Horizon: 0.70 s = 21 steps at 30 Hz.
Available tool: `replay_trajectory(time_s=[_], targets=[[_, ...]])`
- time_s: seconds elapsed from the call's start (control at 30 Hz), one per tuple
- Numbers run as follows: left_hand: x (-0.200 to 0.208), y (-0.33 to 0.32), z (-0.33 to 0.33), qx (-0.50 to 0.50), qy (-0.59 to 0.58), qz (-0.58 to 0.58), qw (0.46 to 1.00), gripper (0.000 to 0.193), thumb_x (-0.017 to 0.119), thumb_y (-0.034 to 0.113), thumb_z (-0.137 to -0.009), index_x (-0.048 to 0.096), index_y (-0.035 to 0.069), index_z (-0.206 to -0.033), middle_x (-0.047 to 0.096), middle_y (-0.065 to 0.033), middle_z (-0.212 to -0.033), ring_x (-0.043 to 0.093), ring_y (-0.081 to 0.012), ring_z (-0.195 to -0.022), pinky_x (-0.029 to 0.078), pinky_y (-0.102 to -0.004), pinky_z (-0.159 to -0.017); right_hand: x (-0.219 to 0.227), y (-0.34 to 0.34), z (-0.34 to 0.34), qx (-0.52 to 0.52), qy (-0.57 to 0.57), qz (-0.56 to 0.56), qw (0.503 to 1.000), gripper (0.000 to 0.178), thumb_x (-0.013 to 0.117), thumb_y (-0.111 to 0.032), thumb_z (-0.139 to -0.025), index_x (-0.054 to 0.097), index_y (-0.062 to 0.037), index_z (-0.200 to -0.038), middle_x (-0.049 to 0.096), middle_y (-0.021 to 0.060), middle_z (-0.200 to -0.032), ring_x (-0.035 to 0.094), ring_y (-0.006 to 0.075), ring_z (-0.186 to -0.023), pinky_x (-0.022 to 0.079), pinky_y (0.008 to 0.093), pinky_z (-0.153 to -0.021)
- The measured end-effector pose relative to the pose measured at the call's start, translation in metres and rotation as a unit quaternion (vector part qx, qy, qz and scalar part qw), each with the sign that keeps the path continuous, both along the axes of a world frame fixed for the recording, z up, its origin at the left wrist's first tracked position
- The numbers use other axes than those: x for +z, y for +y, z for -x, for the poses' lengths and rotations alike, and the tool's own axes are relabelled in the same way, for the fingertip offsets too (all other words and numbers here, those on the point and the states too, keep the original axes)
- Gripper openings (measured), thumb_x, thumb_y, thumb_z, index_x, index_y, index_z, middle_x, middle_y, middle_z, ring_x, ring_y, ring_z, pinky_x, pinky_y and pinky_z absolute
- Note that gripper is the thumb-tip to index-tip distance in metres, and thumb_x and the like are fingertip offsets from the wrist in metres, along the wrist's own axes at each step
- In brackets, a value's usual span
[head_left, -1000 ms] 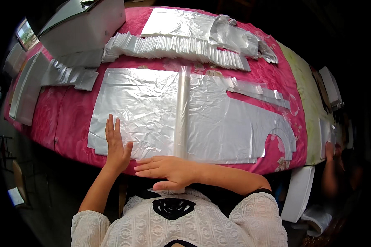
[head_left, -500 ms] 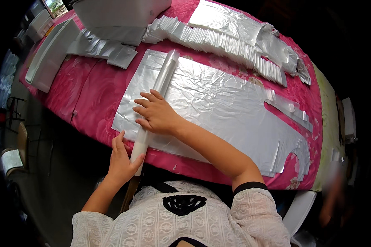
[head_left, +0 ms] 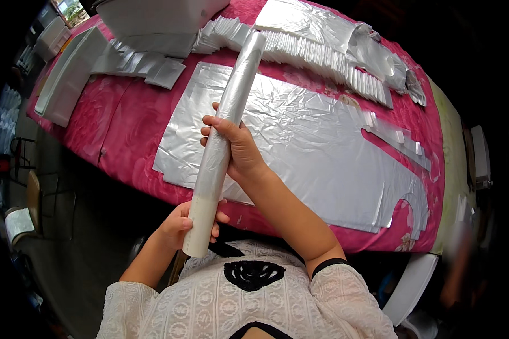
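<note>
A long tube wrapped in clear, shiny plastic film (head_left: 242, 85) is held up at a slant over the table, with its whitish lower end close to my body. My right hand (head_left: 243, 148) wraps around its middle, thumb across the top. My left hand (head_left: 178, 225) grips it near the lower end, with fingertips showing on the far side. Underneath lies a flat stack of silvery plastic bags (head_left: 300, 152), creased on top, with cut-out handles at its right end. The roll hides part of the stack's left side.
A row of folded plastic packets (head_left: 322, 62) runs along the back, with more plastic sheets (head_left: 305, 22) behind. White bins (head_left: 70, 79) and several flat packets (head_left: 165, 73) stand at the left on the pink tablecloth (head_left: 130, 124). A chair (head_left: 33, 200) is on the floor at left.
The roll has been lifted off the bag stack and brought toward me. My right hand has gone from lying flat on it to gripping it; my left hand has closed around the lower end.
</note>
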State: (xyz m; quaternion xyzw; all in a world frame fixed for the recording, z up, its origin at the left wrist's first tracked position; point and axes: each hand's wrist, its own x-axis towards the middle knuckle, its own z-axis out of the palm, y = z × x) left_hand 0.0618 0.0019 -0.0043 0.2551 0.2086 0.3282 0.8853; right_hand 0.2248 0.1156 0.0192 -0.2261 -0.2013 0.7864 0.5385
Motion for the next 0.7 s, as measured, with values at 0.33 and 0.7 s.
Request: replay_trajectory(time_s=[0.33,0.7], targets=[[0.015,0.012,-0.066,-0.114,0.042,0.013,0.993,0.050,0.072,0.037,-0.075,0.050,0.003,-0.104,0.055,-0.0037,-0.079,0.056,-0.0126,-0.064,0.049,-0.0280,-0.059,0.019,-0.027,-0.067,-0.075,-0.059,-0.043,0.994,0.065,0.071,-0.022,-0.074,0.034,0.0013,-0.122,0.053,0.0078,-0.090,0.057,0.0152,-0.079,0.050,0.0304,-0.072],[-0.007,0.015,-0.075,-0.113,0.262,-0.018,0.958,0.070,0.057,0.062,-0.077,0.053,0.000,-0.109,0.056,-0.0050,-0.075,0.056,-0.0123,-0.059,0.047,-0.0254,-0.053,-0.022,-0.039,-0.083,-0.157,-0.184,0.012,0.970,0.059,0.071,-0.017,-0.076,0.037,0.0044,-0.119,0.051,0.0117,-0.096,0.059,0.0174,-0.082,0.050,0.0300,-0.073]])
